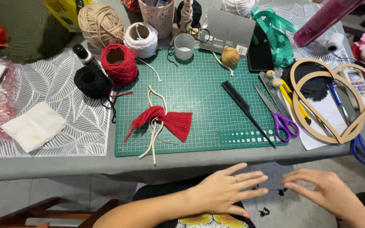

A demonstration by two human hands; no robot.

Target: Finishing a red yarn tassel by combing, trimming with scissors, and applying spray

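Note:
My left hand (pixel 227 190) and my right hand (pixel 324 191) hover flat below the table's front edge, over my lap, fingers spread and holding nothing; their fingertips point toward each other with a gap between. On the green cutting mat (pixel 199 97) lies a red yarn bundle (pixel 165 120) tied across the middle with a cream cord (pixel 153 139). A black comb (pixel 246 110) and purple-handled scissors (pixel 277 114) lie on the mat's right side, well above my hands.
Red (pixel 120 63), black (pixel 91 81), white (pixel 141 40) and beige yarn balls (pixel 101 24) stand at the back left. A wooden heart frame (pixel 332 99), a white cup (pixel 184 45), a black phone (pixel 259 52), teal measuring tape (pixel 275 33) and a folded tissue (pixel 34 126) also sit on the table.

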